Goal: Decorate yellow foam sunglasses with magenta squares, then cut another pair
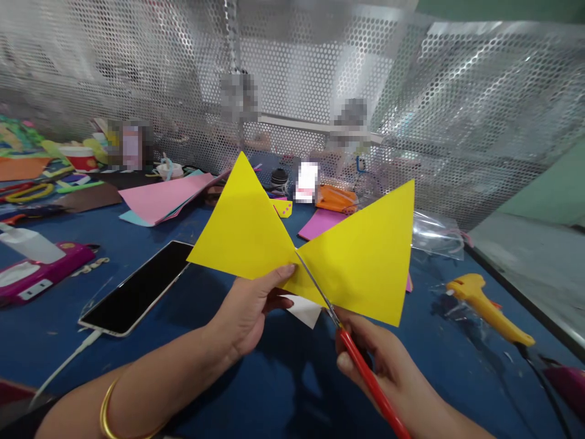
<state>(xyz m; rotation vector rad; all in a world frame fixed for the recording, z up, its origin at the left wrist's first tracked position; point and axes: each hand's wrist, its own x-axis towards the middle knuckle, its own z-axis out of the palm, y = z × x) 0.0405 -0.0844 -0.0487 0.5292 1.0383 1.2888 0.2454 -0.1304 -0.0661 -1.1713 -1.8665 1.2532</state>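
My left hand [249,308] pinches the lower edge of a yellow paper sheet [365,256] held up above the blue table [283,378]. The sheet spreads in two triangular wings that meet at a narrow waist. My right hand [388,366] is wrapped round the red handles of a pair of scissors [361,356]. The scissor blades reach up into the paper at the waist between the wings. A small white scrap [304,309] shows just below the paper, between my hands.
A phone [137,289] with a white cable lies at left, next to a pink wipes pack [34,274]. Pink paper sheets [169,195] lie behind. A yellow glue gun [487,308] lies at right near clear plastic bags [434,235]. A perforated metal screen [457,110] closes the back.
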